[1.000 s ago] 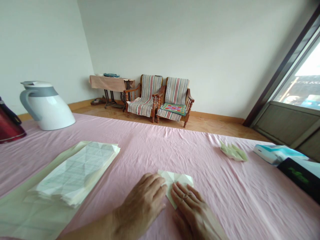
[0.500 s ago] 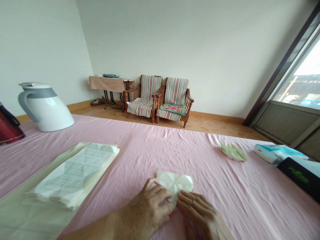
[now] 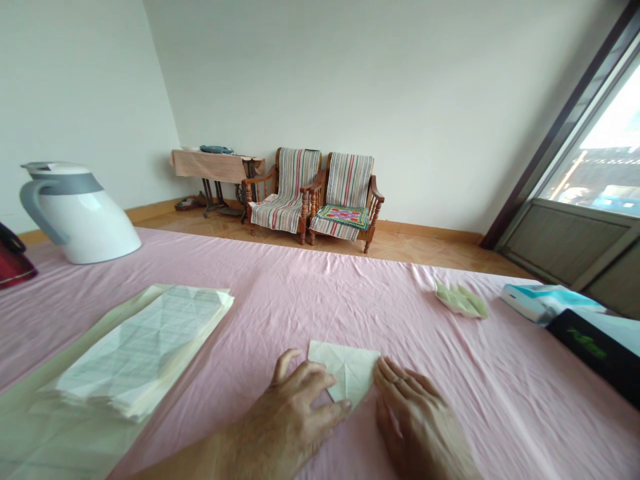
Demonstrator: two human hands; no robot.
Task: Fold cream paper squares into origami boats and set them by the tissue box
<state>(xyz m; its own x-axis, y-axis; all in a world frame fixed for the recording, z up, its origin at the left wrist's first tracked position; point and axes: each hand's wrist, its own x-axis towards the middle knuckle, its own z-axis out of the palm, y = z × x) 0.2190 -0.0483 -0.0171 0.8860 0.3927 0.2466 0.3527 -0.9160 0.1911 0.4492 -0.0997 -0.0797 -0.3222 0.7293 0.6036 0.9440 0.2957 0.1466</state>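
A small folded piece of pale paper [image 3: 353,373] lies flat on the pink cloth, with creases meeting near its middle. My left hand [image 3: 295,407] rests on its left side, fingers bent and apart, the thumb at the lower edge. At the right edge, the fingertips of my right hand [image 3: 417,413] lie flat and close together against the paper. Part of the paper's left side is hidden under my left fingers.
Creased sheets [image 3: 145,340] are stacked at left. Behind them stand a white jug [image 3: 95,217] and a red container [image 3: 15,257]. To the right are a folded green paper piece [image 3: 461,300], a blue-white packet [image 3: 550,300] and a black box [image 3: 595,350].
My right hand has moved from the paper's lower middle out to its right edge. The upper right corner now looks squarer. My left fingers have spread a little. The view has shifted slightly.
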